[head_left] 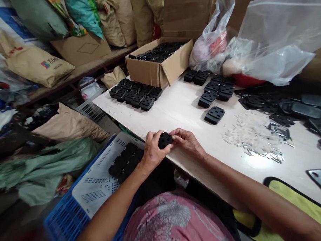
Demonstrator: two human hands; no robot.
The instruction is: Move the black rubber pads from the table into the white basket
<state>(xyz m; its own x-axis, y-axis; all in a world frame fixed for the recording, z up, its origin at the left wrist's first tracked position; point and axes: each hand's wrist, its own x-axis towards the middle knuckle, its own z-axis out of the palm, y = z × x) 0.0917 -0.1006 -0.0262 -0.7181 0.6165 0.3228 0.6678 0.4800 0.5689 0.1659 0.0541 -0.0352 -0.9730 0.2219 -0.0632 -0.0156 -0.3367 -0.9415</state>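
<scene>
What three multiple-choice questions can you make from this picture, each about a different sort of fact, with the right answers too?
1. Where is the blue plastic crate?
A. On the table top
B. Below the table edge, under the left hand
C. On the far shelf

2. What colour is the three-hole piece between the left hand and the right hand?
A. Black
B. White
C. Red

3. What state is the cardboard box on the table in?
A. Taped shut
B. Lying on its side
C. Open, with its flaps up

Answers:
1. B, since the crate sits off the table beneath that hand.
2. A, since the piece shows black between the fingers.
3. C, since black pieces show inside the box.
</scene>
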